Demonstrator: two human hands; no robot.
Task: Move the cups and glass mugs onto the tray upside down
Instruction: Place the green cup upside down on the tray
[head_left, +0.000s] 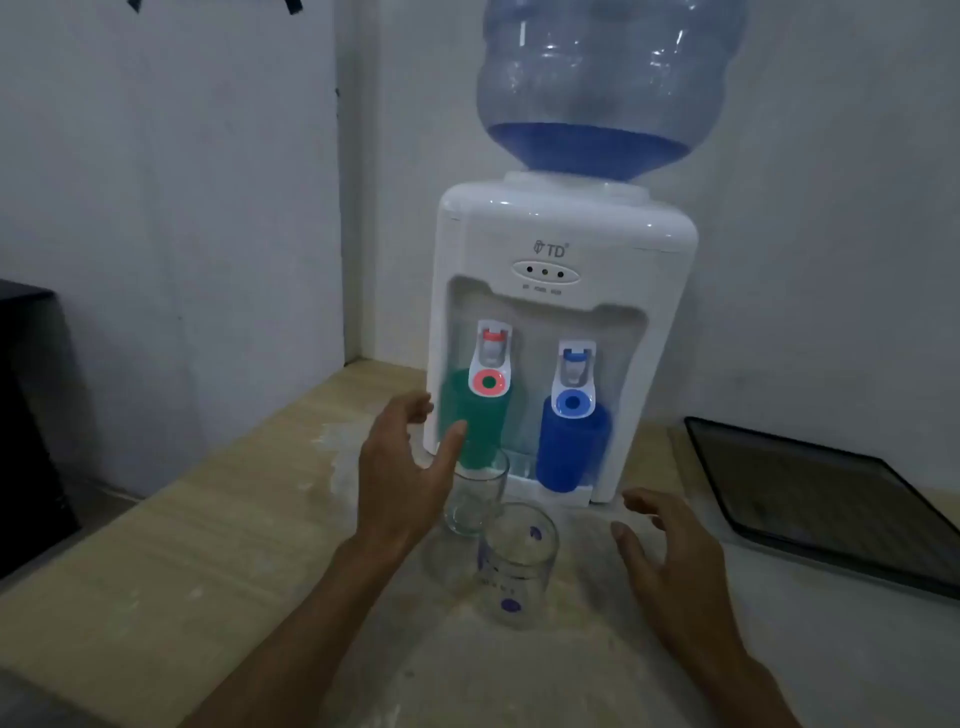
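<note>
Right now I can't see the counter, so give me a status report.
Left hand open, empty. Right hand open, empty. Green cup, blue cup, two glass mugs upright, not on tray. Path clear.

Two bare forearms reaching forward, both hands empty.
Left hand (402, 467) raised, fingers spread, thumb out; right hand (662, 553) lower, fingers loosely curled, palm inward.

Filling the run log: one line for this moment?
left hand: open, near green cup | right hand: open, empty | tray: empty
</note>
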